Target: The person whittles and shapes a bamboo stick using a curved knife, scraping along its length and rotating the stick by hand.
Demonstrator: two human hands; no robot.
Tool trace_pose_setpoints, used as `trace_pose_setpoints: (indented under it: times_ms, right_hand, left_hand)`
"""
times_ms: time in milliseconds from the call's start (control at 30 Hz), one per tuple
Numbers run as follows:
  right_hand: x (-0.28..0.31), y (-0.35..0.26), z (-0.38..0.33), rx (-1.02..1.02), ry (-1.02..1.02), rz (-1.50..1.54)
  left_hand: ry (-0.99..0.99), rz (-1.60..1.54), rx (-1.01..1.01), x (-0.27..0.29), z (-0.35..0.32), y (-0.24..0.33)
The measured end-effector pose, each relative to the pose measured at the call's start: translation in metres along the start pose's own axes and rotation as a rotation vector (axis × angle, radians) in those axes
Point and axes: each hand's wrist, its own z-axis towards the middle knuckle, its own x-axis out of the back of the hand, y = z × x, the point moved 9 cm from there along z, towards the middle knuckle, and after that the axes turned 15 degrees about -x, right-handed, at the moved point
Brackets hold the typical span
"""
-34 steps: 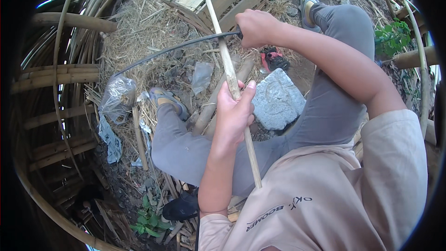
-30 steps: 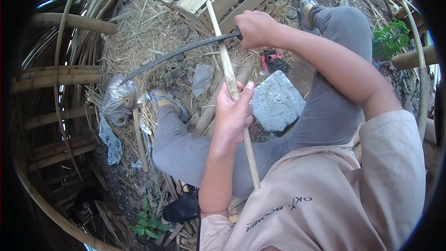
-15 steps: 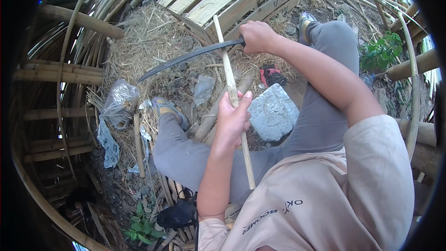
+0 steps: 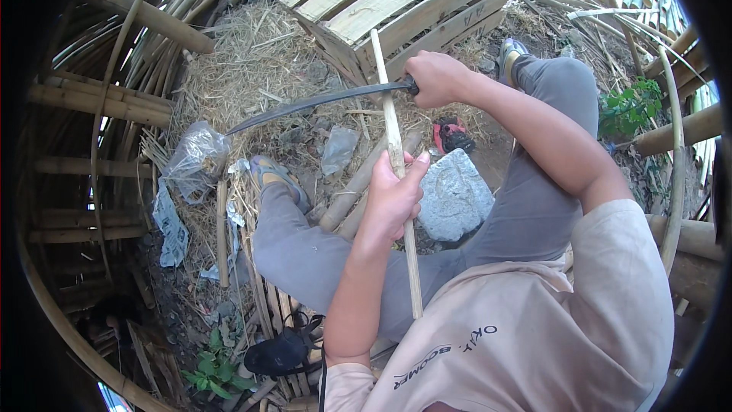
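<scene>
Two crumpled clear plastic bags are lying on the straw: one (image 4: 197, 159) left, a smaller one (image 4: 338, 149) centre.

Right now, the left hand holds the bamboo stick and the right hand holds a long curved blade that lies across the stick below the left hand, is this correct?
Not quite. In the head view the long curved blade crosses the bamboo stick above the left hand, on the far side of it, not below. The rest is right: the left hand grips the stick, and the right hand holds the blade's handle.

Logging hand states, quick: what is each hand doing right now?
Left hand: closed around the bamboo strip.
Right hand: closed on the handle of the long curved blade.
</scene>
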Motion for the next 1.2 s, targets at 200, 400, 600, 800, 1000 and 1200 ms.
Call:
trace_pose_setpoints:
  times_ms: [200,400,600,800,1000,1200]
  right_hand:
    - [-0.009,0.005,0.003,-0.036,0.04,0.053]
    - [-0.006,0.007,0.011,-0.096,0.052,-0.021]
    - [-0.009,0.013,0.017,-0.061,0.076,-0.075]
    - [0.001,0.066,0.043,-0.17,0.179,-0.082]
    - [-0.006,0.006,0.015,0.047,0.143,-0.042]
    - [-0.002,-0.02,-0.004,0.037,-0.032,-0.162]
  left_hand:
    - [0.035,0.001,0.007,0.0,-0.001,-0.002]
    - [0.054,0.213,-0.156,0.009,0.011,-0.02]
    - [0.08,0.241,-0.144,0.011,0.009,-0.021]
    - [0.053,0.064,-0.02,-0.006,0.0,-0.006]
    - [0.041,0.187,-0.064,0.001,0.004,-0.007]
    - [0.027,0.125,-0.082,0.003,0.005,-0.011]
